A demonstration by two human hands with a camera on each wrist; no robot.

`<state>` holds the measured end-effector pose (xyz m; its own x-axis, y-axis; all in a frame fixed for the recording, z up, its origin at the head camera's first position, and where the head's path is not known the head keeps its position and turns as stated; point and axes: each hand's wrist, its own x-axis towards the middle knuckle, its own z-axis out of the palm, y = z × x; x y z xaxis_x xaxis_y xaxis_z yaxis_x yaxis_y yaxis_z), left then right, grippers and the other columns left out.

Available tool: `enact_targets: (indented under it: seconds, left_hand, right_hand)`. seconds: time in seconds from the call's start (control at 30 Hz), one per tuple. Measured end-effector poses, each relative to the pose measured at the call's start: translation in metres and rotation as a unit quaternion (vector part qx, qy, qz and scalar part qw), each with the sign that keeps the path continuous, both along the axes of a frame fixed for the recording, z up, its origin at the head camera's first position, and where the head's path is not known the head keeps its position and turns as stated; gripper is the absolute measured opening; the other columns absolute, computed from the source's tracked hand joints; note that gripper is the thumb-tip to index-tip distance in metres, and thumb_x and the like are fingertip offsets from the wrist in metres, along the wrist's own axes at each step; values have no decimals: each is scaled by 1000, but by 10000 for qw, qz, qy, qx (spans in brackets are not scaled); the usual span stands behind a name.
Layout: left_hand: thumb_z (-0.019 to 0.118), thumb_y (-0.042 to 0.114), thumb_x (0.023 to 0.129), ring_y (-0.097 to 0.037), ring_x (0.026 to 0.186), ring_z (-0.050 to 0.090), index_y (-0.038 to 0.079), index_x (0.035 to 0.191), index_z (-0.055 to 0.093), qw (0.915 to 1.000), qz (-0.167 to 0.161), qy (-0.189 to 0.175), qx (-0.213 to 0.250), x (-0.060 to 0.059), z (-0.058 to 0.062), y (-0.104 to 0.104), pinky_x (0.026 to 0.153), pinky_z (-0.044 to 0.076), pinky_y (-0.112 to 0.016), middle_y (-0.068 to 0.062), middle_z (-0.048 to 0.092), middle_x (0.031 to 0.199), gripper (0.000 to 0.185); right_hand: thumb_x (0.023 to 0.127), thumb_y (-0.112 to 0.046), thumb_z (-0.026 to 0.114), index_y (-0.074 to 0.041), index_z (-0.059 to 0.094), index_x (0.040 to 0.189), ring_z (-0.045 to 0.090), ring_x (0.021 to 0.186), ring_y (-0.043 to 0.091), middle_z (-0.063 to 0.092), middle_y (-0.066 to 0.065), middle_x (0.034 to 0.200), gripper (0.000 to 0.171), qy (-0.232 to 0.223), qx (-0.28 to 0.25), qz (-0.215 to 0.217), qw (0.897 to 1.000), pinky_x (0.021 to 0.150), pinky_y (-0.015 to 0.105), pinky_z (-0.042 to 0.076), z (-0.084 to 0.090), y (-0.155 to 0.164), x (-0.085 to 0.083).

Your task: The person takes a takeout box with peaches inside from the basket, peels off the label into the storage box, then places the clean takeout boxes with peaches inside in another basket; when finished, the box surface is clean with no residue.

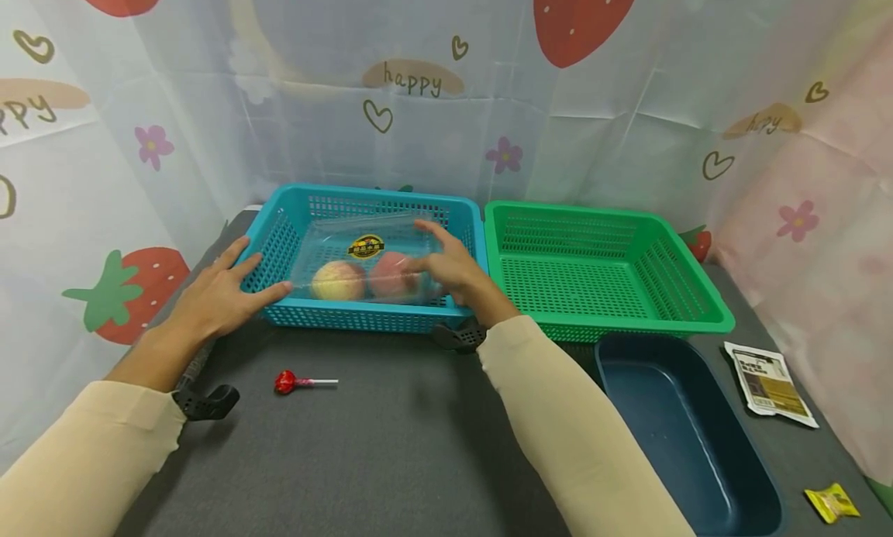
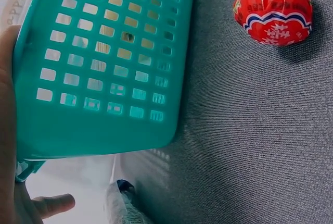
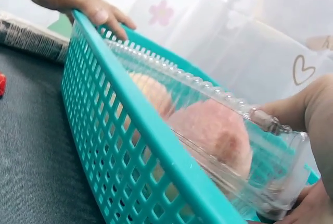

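A person in cream sleeves is working at a teal basket (image 1: 300, 211) standing on a dark grey tabletop (image 1: 391, 452) before a strawberry-print curtain (image 1: 628, 95). A clear plastic clamshell box (image 1: 363, 262) is lying inside the teal basket, tilted against its near wall, with two peaches (image 1: 363, 280) showing through the lid and a round dark sticker (image 1: 366, 246) on top.

The right hand (image 1: 449, 270) is reaching over the teal basket's near right corner and resting on the right end of the clamshell box; its fingers are lying fairly straight across the lid, while the right wrist view is showing a finger (image 3: 291, 112) pressing the box's ridged edge (image 3: 208, 86). Whether the thumb is curling under the box cannot be told.

The left hand (image 1: 219, 293) is spreading over the teal basket's near left corner, fingers straight, thumb lying along the near wall and fingertips on the left rim, steadying rather than clasping it.

A red-wrapped lollipop (image 1: 287, 382) is lying on the tabletop just in front of the teal basket, near the left hand. A green basket (image 1: 691, 289) is standing touching the teal basket's right side. A dark blue tub (image 1: 628, 359) is sitting in front of the green basket, to the right of the teal one, with a printed sachet (image 1: 770, 383) and a small yellow packet (image 1: 832, 502) farther right.
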<state>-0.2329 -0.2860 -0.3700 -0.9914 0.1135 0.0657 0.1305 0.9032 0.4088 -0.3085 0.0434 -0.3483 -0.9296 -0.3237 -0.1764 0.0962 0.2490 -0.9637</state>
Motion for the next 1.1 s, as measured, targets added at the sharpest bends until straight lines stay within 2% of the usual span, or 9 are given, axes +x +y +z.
enact_targets:
  seconds: [0.1,0.2,0.5,0.8,1.0,1.07,1.1]
  left_hand:
    - [48,62,91,-59,131,18,-6,149,23,10000,6,-27,-12,0,0,0,96,19,-75,-24,2,157,92]
    - [48,61,92,-59,130,19,-6,149,24,10000,7,-23,-18,0,0,-1,95,20,-75,-24,2,157,91]
    - [47,61,92,-58,130,20,-5,149,24,10000,-26,7,-58,-1,-1,-2,95,21,-75,-24,2,157,90]
    - [47,62,91,-58,131,18,-4,150,23,10000,5,-44,-45,0,-1,1,97,19,-74,-23,1,157,92]
    - [47,62,91,-58,131,18,-4,150,24,10000,53,-21,-13,1,0,1,96,19,-75,-23,1,158,92]
    - [48,63,91,-58,131,19,-4,150,24,10000,71,-23,-11,1,0,1,96,20,-74,-22,2,158,92]
    - [47,63,91,-58,131,19,-4,150,24,10000,70,-30,-21,1,-1,1,96,20,-75,-22,2,158,92]
  right_hand:
    - [85,0,69,-34,39,147,45,121,39,21,4,155,77,-153,-494,-199,9985,69,48,55,2,3,1]
    - [86,2,67,-32,39,148,37,127,44,17,6,156,76,-202,-777,-330,9962,68,49,56,5,6,3]
    - [92,-2,62,-35,37,148,25,134,50,17,7,157,69,-18,-961,-411,9945,77,53,53,17,13,10]
    - [92,-1,63,-36,39,147,23,135,50,18,7,156,70,-114,-1179,-497,9917,74,50,55,27,24,11]
    - [92,0,62,-35,41,146,29,134,45,19,9,154,68,-229,-1545,-601,9859,75,51,54,35,32,14]
    - [92,0,62,-35,42,146,37,129,41,20,8,153,67,-191,-1600,-625,9849,74,49,55,39,35,16]
    - [92,-1,62,-35,42,146,46,120,38,25,10,150,67,-155,-1581,-626,9853,73,47,55,42,37,18]
